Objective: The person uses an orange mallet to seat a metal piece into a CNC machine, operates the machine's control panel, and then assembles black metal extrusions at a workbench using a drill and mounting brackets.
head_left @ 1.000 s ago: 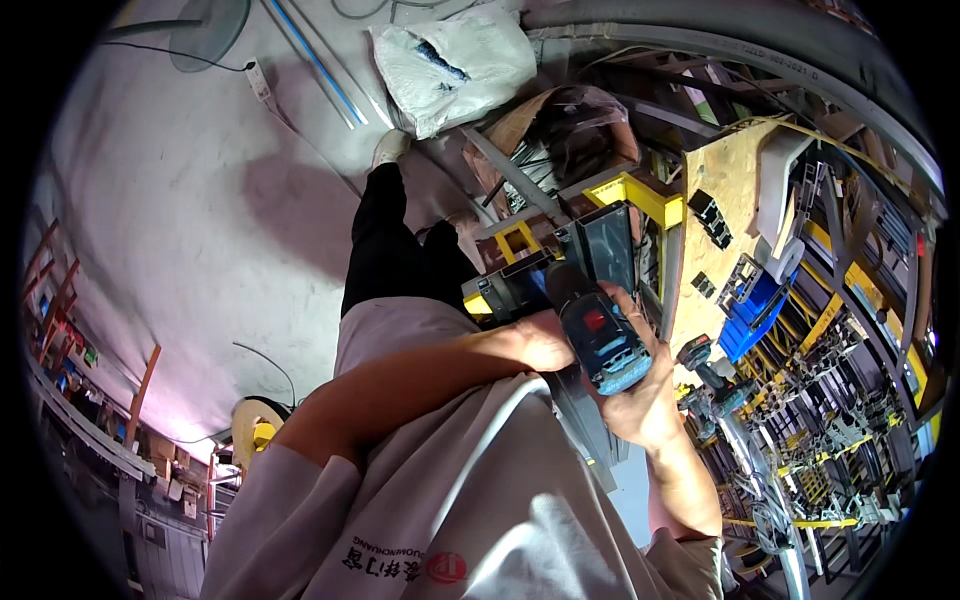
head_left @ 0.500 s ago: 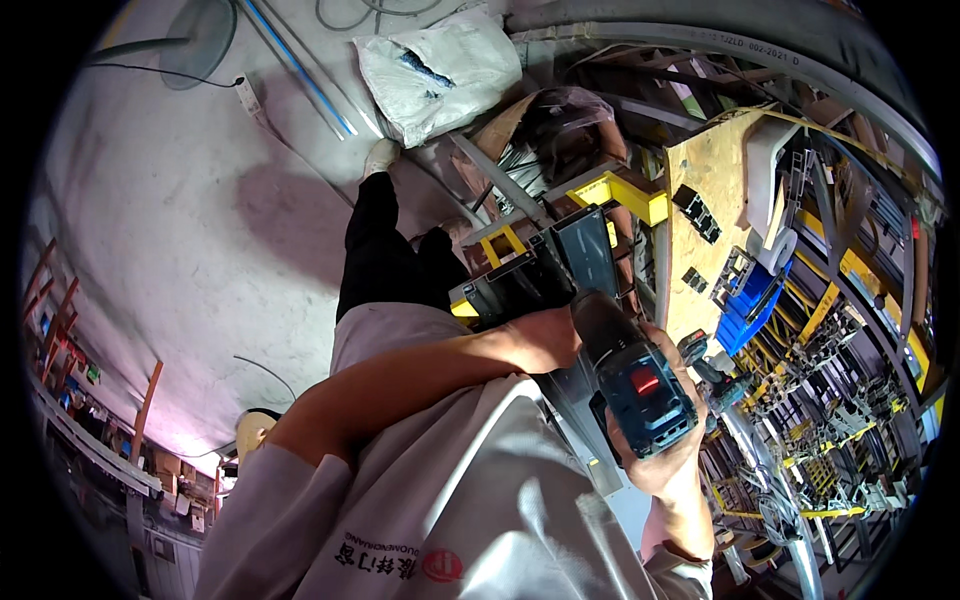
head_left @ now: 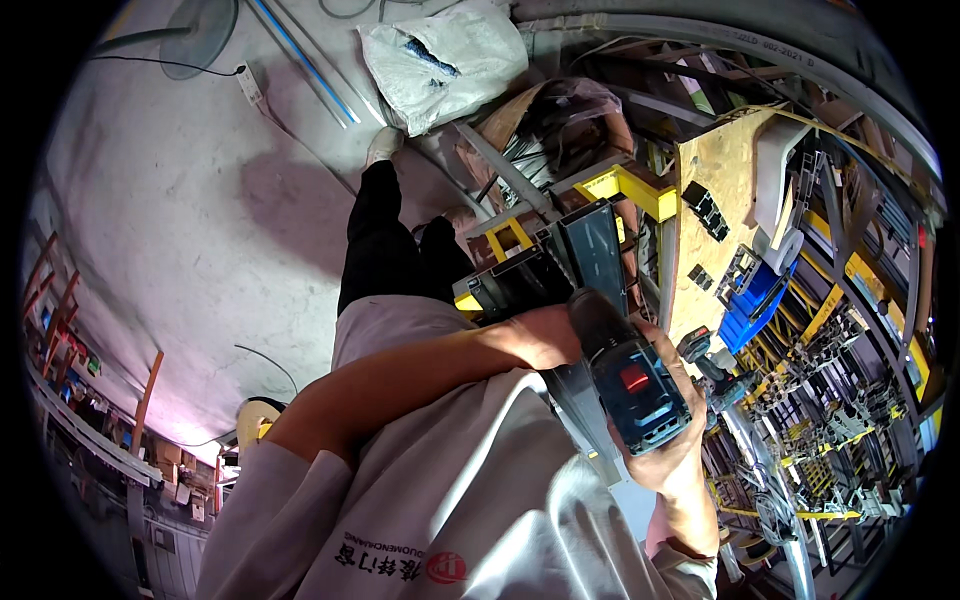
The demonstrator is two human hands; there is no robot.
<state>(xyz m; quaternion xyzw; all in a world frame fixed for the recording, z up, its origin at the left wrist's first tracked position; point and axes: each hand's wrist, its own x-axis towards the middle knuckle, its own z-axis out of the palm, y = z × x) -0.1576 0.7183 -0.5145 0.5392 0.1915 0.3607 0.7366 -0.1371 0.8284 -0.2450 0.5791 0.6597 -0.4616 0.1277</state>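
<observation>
Nearest the camera, the person's white shirt (head_left: 450, 500) fills the lower frame; just beyond it the right hand (head_left: 672, 440) grips a blue cordless drill (head_left: 628, 372), fingers clamped around the handle, the battery end with its red button turned toward the viewer and the dark nose directed away, down at the work; the left hand (head_left: 545, 335) lies just left of the drill, at the near end of a dark aluminium profile (head_left: 590, 250); whether its fingers are closed on the profile or merely pressed against it cannot be told, since the forearm hides them; the profile, a long channelled length, runs away from the drill, its far part lying over a yellow steel frame (head_left: 630, 190); left of the drill, the person's dark trouser leg (head_left: 375, 240) reaches down to the grey concrete floor (head_left: 180, 230).

The step in hand appears to be driving or drilling into the profile; done well, the drill is kept square to the face, pressure is steady rather than hard, and the steadying hand stays clear of the bit's line; the profile should bear firmly on the frame so it cannot twist.

Farther from the drill: a chipboard worktop (head_left: 715, 170) to its right, a blue parts bin (head_left: 750, 305) beside that; farthest, a white sack (head_left: 445, 60) on the floor.
</observation>
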